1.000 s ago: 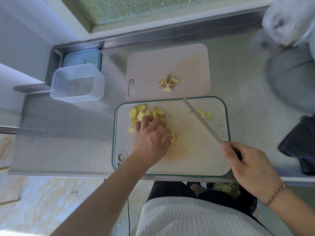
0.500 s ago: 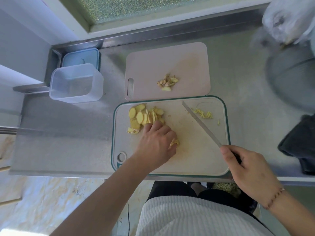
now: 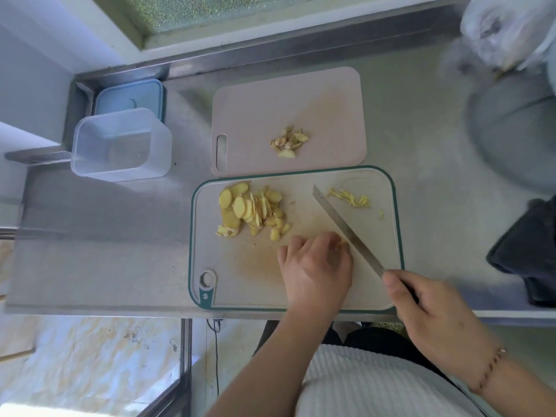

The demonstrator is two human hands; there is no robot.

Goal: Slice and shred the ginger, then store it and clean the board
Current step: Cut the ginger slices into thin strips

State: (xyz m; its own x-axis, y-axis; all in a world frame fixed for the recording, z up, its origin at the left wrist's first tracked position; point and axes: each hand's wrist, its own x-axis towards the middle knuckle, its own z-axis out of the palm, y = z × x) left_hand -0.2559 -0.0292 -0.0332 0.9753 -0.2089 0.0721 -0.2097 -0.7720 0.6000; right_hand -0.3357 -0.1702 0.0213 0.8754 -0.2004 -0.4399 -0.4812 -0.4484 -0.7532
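- stainless-steel counter (image 3: 105, 251): bears two boards, a tub and a lid; a dark bundle and a blurred plastic bag are seen at its right edge.
- beige cutting board with a teal rim (image 3: 388, 236): nearest the person; a brown stain is marked near its middle.
- pale yellow ginger slices in a loose heap (image 3: 251, 210): lying on the teal-rimmed board's far left part, not yet shredded.
- small cluster of fine yellow ginger shreds (image 3: 350, 199): lying on the same board's far right part, well apart from the heap.
- left hand (image 3: 316, 266): fingers curled down onto the board; a few slices appear to be gathered under the fingertips, largely hidden.
- long narrow steel knife (image 3: 346, 227): handle gripped by the right hand (image 3: 433, 314); blade laid diagonally just beside the left fingertips.
- pink cutting board with a slot handle (image 3: 255, 109): behind the first board; ginger trimmings (image 3: 288, 142) lie on it.
- clear rectangular plastic tub (image 3: 120, 145): empty, at far left, with a blue lid (image 3: 129, 94) behind it.
- step judged in hand: shredding, early, most slices uncut.
- next move judged to call for: slices held flat and stacked, fingertips tucked back, thin parallel cuts made.
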